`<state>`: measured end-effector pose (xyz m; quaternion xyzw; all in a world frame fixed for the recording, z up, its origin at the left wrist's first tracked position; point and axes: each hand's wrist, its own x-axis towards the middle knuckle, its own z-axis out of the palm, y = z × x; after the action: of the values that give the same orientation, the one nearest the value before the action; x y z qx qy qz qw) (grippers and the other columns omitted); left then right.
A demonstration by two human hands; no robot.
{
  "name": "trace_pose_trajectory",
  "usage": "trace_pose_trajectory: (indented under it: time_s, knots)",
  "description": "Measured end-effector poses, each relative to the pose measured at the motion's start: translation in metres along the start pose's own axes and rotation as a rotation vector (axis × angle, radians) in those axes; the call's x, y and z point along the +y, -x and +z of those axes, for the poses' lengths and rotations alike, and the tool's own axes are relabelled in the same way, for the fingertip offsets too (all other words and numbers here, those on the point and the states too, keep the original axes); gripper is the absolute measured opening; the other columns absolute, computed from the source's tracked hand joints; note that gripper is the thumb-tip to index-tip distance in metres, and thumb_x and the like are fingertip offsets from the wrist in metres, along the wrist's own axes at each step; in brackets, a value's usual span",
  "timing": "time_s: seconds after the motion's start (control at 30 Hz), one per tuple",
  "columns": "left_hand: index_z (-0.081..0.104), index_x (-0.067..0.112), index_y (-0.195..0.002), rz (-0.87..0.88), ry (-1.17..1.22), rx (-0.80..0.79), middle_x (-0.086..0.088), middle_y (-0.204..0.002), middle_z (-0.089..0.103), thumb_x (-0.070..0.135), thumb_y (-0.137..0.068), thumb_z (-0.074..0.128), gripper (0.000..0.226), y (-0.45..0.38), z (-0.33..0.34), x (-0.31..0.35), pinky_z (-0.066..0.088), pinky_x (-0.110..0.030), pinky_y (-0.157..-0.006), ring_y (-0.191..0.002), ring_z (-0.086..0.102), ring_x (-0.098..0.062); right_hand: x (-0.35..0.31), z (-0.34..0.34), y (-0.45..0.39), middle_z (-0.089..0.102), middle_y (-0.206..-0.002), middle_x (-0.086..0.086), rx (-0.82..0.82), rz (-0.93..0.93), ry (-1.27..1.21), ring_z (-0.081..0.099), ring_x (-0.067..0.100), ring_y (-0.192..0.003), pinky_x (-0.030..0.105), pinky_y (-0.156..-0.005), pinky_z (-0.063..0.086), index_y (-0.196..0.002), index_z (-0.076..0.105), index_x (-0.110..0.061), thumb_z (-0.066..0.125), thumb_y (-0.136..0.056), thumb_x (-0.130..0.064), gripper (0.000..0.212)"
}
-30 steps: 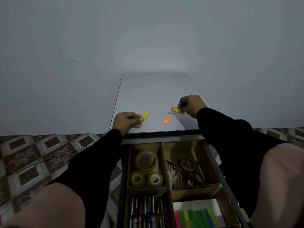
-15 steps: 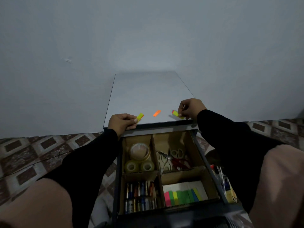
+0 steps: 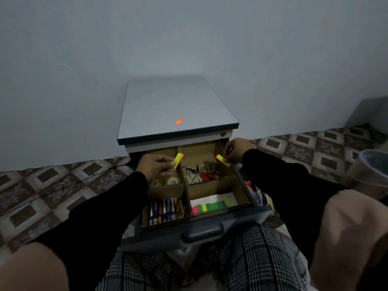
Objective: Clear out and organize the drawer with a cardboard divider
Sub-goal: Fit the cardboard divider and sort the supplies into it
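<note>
The open drawer (image 3: 201, 232) holds a cardboard divider (image 3: 210, 186) with four compartments: tape rolls (image 3: 171, 181) back left, scissors (image 3: 201, 174) back right, batteries (image 3: 164, 210) front left, coloured sticky flags (image 3: 211, 207) front right. My left hand (image 3: 156, 165) pinches a yellow-green flag pad (image 3: 178, 160) above the tape compartment. My right hand (image 3: 236, 152) pinches another yellow flag pad (image 3: 223, 160) over the drawer's back right corner. One orange flag (image 3: 180, 121) lies on the cabinet top (image 3: 174, 106).
The cabinet stands against a plain grey wall. Patterned tile floor (image 3: 63, 181) spreads on both sides. A clear plastic container (image 3: 369, 171) sits at the right edge, and small items (image 3: 259, 195) lie on the floor beside the drawer. My knees flank the drawer.
Both hands came off the cabinet top toward me and now hover over the open drawer, each still pinching its flag pad. The orange flag stayed on top. The view tilted down.
</note>
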<state>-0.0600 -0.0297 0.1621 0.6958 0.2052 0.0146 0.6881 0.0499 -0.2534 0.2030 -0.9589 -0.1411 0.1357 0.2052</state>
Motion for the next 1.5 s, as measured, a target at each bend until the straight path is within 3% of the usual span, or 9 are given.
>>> trace_pose_trajectory:
  time_s: [0.2, 0.37, 0.57, 0.77, 0.9, 1.03, 1.27, 1.5]
  knots:
    - [0.062, 0.006, -0.080, -0.026, 0.032, -0.038, 0.001, -0.053, 0.068, -0.008, -0.087, 0.055, 0.017, 0.016, 0.011, -0.007, 0.056, -0.016, -0.054, -0.049, 0.066, -0.006, 0.024, 0.039, 0.021, 0.061, -0.120, 0.014, -0.029, 0.141, 0.137, 0.057, 0.028, -0.113, 0.032, -0.092, 0.048, -0.116, 0.063, -0.002, 0.057, -0.088, -0.009, 0.029]
    - [0.063, 0.009, -0.079, -0.035, 0.000, -0.039, 0.001, -0.056, 0.069, -0.003, -0.087, 0.059, 0.015, 0.025, 0.016, -0.014, 0.056, -0.017, -0.056, -0.052, 0.066, -0.006, 0.038, 0.067, 0.032, 0.061, -0.119, 0.016, -0.086, 0.256, 0.160, 0.060, 0.029, -0.108, 0.030, -0.083, 0.048, -0.115, 0.059, 0.002, 0.052, -0.092, -0.009, 0.026]
    - [0.065, 0.009, -0.080, -0.033, -0.012, -0.044, -0.001, -0.058, 0.067, -0.001, -0.085, 0.062, 0.011, 0.031, 0.019, -0.026, 0.054, -0.014, -0.056, -0.054, 0.065, -0.005, 0.034, 0.081, 0.034, 0.057, -0.125, 0.016, -0.105, 0.224, 0.187, 0.057, 0.030, -0.114, 0.034, -0.092, 0.047, -0.124, 0.055, -0.001, 0.052, -0.091, -0.006, 0.033]
    - [0.064, 0.011, -0.080, -0.053, -0.093, -0.055, -0.007, -0.074, 0.062, 0.003, -0.086, 0.063, 0.010, 0.034, 0.025, -0.031, 0.052, -0.012, -0.054, -0.067, 0.058, -0.013, 0.038, 0.080, 0.033, 0.062, -0.115, 0.014, -0.075, 0.233, 0.192, 0.061, 0.029, -0.105, 0.033, -0.080, 0.046, -0.111, 0.062, -0.001, 0.045, -0.093, -0.005, 0.024]
    - [0.065, 0.012, -0.081, -0.056, -0.090, -0.045, -0.005, -0.074, 0.063, 0.005, -0.084, 0.065, 0.008, 0.030, 0.028, -0.036, 0.052, -0.012, -0.051, -0.058, 0.061, -0.006, 0.032, 0.084, 0.032, 0.055, -0.128, 0.016, -0.120, 0.205, 0.231, 0.056, 0.029, -0.116, 0.036, -0.092, 0.046, -0.125, 0.052, 0.001, 0.039, -0.094, -0.003, 0.034]
    - [0.064, 0.011, -0.081, -0.065, -0.053, -0.049, -0.005, -0.072, 0.062, 0.006, -0.084, 0.066, 0.006, 0.025, 0.033, -0.043, 0.050, -0.012, -0.050, -0.051, 0.061, -0.001, 0.029, 0.090, 0.032, 0.053, -0.132, 0.015, -0.162, 0.190, 0.282, 0.053, 0.030, -0.120, 0.039, -0.095, 0.044, -0.134, 0.041, 0.003, 0.034, -0.096, -0.006, 0.040]
    - [0.066, 0.014, -0.084, -0.084, -0.094, -0.069, -0.002, -0.076, 0.065, 0.010, -0.083, 0.067, 0.004, 0.020, 0.033, -0.050, 0.052, -0.013, -0.056, -0.068, 0.062, -0.010, 0.026, 0.093, 0.030, 0.054, -0.132, 0.015, -0.206, 0.222, 0.270, 0.053, 0.029, -0.121, 0.036, -0.096, 0.043, -0.127, 0.050, 0.001, 0.033, -0.098, -0.009, 0.035]
    - [0.064, 0.011, -0.085, -0.113, -0.082, -0.076, -0.002, -0.076, 0.063, 0.009, -0.085, 0.065, 0.002, 0.021, 0.031, -0.052, 0.051, -0.011, -0.054, -0.067, 0.061, -0.009, 0.025, 0.097, 0.026, 0.055, -0.131, 0.013, -0.211, 0.270, 0.236, 0.052, 0.027, -0.122, 0.036, -0.097, 0.043, -0.127, 0.050, -0.003, 0.038, -0.098, -0.017, 0.034]
